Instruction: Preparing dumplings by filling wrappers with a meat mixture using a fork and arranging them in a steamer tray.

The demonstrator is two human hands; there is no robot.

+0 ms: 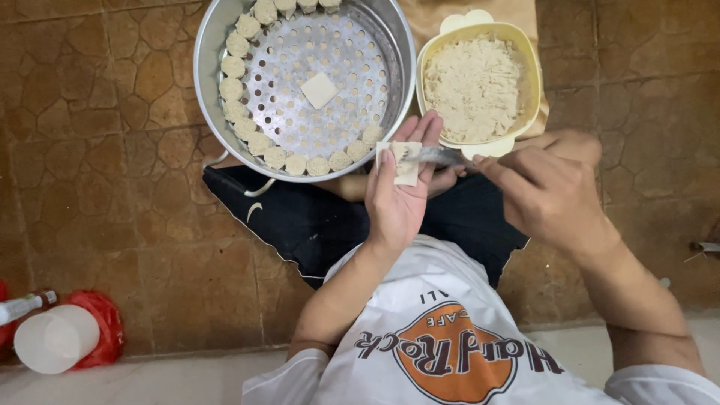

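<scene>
A round perforated metal steamer tray (315, 67) sits on the brown tiled floor (97, 187), small filled dumplings (238, 112) lining its left and near rim, one loose square wrapper (319, 89) at its middle. Just right of it stands a pale yellow plastic tub of minced filling (474, 86). The left hand (397, 187) lies open, palm up, fingers spread flat, cradling a thin pale dough wrapper (403, 161) on the fingers. The right hand (551, 191) is clamped on a metal spoon (435, 156), whose long axis runs leftward, tip over the wrapper.
</scene>
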